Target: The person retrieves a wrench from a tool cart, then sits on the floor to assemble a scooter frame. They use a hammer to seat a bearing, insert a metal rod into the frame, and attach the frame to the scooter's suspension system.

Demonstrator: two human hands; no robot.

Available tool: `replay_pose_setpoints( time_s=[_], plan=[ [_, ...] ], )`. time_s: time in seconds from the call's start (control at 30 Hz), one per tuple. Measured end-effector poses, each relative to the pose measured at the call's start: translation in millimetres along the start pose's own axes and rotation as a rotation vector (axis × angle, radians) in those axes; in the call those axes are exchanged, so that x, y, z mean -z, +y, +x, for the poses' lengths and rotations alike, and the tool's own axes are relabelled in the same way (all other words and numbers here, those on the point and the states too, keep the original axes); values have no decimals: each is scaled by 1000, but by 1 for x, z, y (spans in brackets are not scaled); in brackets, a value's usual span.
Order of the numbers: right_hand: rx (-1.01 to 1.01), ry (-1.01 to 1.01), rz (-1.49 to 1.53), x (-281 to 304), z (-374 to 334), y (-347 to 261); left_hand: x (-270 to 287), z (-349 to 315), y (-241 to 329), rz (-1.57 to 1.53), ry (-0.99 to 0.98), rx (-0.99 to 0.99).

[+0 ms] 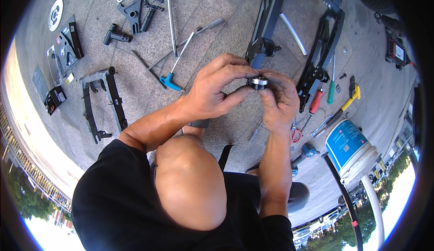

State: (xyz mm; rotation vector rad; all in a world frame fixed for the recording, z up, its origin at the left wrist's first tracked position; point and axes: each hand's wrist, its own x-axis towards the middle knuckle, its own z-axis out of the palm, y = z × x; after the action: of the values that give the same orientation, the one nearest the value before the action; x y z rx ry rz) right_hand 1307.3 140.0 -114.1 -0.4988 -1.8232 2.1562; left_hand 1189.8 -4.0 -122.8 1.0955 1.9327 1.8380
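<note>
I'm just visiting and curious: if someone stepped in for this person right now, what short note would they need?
Left hand: fingers pinch the small round metal part from above.
Right hand: holds the same part from below.
Nearby on the stone ground: black frame just beyond the hands, blue-handled T-wrench to the left, screwdrivers to the right, white bucket.
Done: part lifted, in both hands.
Left: it is not yet fitted anywhere.

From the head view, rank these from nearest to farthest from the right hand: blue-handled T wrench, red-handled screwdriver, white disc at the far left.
1. Red-handled screwdriver, just right of the right hand.
2. Blue-handled T wrench, left, beyond the left hand.
3. White disc, far upper left.
</note>
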Motion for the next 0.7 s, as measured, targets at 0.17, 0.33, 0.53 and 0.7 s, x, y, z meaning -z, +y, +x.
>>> replay_pose_setpoints(
  time_s=[0.17, 0.33, 0.53, 0.7],
  plan=[
    [71, 34, -95, -9, 6, -1, 3, 0, -3, -35, -23, 27],
    [214, -54, -422, -5, 17, -17, 9, 2, -5, -7, -40, -35],
    [236, -50, -494, -11, 21, -30, 14, 5, -1, -61, -67, -28],
    [226, -47, -480, -14, 21, -31, 14, 5, 1, -88, -42, -43]
  ],
)
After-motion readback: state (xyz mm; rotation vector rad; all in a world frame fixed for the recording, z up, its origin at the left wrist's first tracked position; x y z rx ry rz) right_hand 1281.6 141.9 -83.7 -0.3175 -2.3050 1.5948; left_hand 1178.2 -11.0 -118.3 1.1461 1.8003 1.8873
